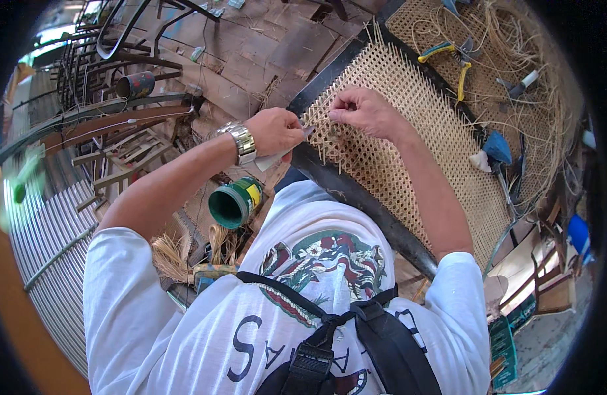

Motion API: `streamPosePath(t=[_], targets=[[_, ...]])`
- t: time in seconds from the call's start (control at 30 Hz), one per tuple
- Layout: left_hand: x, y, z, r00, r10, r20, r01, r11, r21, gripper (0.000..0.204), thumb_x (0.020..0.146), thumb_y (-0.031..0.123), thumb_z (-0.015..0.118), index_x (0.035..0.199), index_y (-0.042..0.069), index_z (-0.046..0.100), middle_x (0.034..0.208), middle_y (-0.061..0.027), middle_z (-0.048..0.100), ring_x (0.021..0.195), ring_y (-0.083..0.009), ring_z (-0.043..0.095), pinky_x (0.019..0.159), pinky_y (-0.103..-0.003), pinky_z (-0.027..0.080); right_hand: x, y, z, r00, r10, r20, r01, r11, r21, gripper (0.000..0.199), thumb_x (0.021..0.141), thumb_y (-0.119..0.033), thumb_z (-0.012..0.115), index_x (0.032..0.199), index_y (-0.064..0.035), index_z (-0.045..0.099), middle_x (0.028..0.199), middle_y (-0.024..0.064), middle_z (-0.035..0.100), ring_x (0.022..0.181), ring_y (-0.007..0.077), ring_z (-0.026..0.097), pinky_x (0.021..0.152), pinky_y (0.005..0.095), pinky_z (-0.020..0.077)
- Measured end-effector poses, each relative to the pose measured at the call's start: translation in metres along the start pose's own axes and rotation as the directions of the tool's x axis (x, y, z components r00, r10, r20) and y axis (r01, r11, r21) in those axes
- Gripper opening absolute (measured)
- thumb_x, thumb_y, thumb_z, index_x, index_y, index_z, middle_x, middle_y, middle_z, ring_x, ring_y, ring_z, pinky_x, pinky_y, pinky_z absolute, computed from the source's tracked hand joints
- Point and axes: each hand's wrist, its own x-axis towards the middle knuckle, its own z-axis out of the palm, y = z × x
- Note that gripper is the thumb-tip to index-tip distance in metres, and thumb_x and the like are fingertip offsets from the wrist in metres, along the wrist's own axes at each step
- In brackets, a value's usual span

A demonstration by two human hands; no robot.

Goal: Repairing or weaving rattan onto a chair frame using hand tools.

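- Both hands working at the near edge of a woven tan cane panel (409, 125) stretched in a dark rectangular frame (356, 194), lying tilted across the middle of the view.
- Left hand (275, 130), silver metal wristwatch (241, 141) at the wrist, clenched on a flat pale blade-like tool (274, 159), pressed against the frame's edge.
- Right hand (362, 110) resting on the weave, fingertips pinching thin pale cane strands (330, 135) just beside the left hand.
- Loose strand ends sticking out along the panel's near edge.
- Yellow-and-blue-handled pliers (451, 59) lying on the far side of the panel, near a tangle of loose cane strips (521, 79) on a second woven panel.
- Blue cloth-like object (497, 148) at the panel's right edge; kind unclear.
- Green cylindrical can with a yellow label (234, 203) lying on its side below the left forearm, open mouth toward the camera.
- Bundle of straw-coloured fibres (171, 253) just beneath the can.
- Dark bent metal chair frames (92, 59) stacked at upper left on the wooden floor (250, 59).
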Motion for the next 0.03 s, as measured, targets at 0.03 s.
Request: streamPosePath(t=[0.03], targets=[[0.0033, 0.0013, -0.0005, 0.998, -0.034, 0.051, 0.033, 0.999, 0.024, 0.032, 0.093, 0.030, 0.056, 0.102, 0.000, 0.064, 0.071, -0.0063, 0.070, 0.061, -0.0142, 0.068, 0.059, -0.031, 0.053, 0.0013, 0.0030, -0.0020, 0.991, -0.132, 0.018, 0.133, 0.982, -0.136, 0.014, 0.089, -0.020, 0.072, 0.090, -0.0059, 0.071, 0.089, 0.0046, 0.062, 0.081, 0.0132, 0.057, 0.073, 0.0284, 0.0467]])
